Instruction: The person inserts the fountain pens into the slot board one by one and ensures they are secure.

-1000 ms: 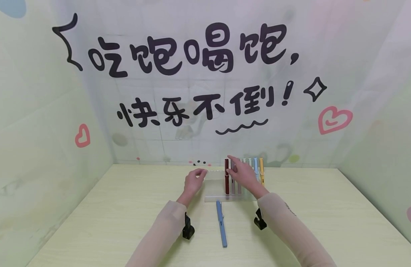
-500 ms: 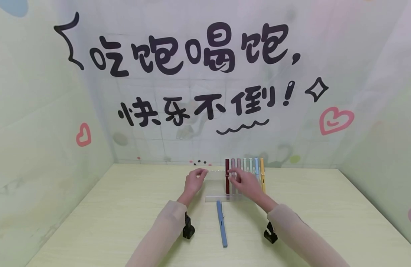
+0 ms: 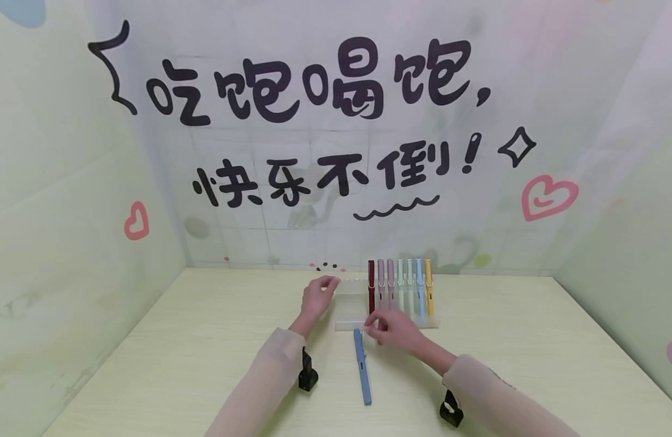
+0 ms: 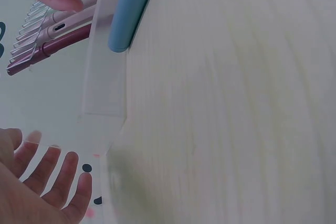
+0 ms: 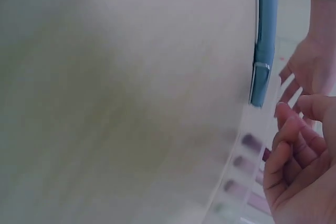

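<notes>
A clear pen stand (image 3: 348, 326) stands at the back of the table, with a row of upright pens in its right part. My left hand (image 3: 317, 297) pinches the stand's upper left corner between thumb and fingertips; its other fingers (image 4: 65, 179) spread loosely in the left wrist view. A blue pen (image 3: 363, 367) lies on the table, its clip end close to the stand's front lip. Just above that end hovers my right hand (image 3: 396, 329), fingers loosely curled and holding nothing. It covers part of the stand's front lip and the lower ends of some pens.
The standing pens include a dark red pen (image 3: 371, 279) at the left of the row, mauve, mint and light blue ones, and a yellow pen (image 3: 430, 288) at the right. A printed wall (image 3: 336, 243) rises right behind the stand.
My right hand has come down from the tops of the pens, toward me, to the stand's front lip beside the blue pen's end. The left hand has stayed at the stand's corner.
</notes>
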Available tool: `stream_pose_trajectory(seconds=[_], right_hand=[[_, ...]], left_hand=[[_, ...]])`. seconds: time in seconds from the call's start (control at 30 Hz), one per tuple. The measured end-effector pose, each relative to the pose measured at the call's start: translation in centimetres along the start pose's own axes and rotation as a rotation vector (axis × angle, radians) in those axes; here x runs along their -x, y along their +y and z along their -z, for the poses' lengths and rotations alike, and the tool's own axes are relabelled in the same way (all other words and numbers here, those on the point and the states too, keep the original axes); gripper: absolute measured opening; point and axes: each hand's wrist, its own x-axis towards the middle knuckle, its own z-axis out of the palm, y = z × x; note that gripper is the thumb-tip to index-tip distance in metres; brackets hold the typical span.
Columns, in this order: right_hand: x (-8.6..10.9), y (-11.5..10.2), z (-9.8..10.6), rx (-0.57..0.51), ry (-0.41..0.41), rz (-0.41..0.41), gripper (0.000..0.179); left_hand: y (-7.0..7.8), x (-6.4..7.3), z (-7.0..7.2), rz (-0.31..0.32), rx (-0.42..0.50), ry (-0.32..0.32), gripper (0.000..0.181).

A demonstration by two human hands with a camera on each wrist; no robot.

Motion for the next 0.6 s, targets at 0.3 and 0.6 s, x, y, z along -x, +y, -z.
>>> stream_pose_trajectory(seconds=[0.3,0.6], right_hand=[[0.5,-1.0,-1.2,0.046,-0.105,-0.069,0.038],[0.9,-1.5,-1.7,-0.002,-0.166,-0.141,0.056]], left_hand=[[0.1,0.1,0.0,0.006,-0.005,0.009,0.028],[0.1,0.0,0.0,0.024,-0.005,0.001,0.027]])
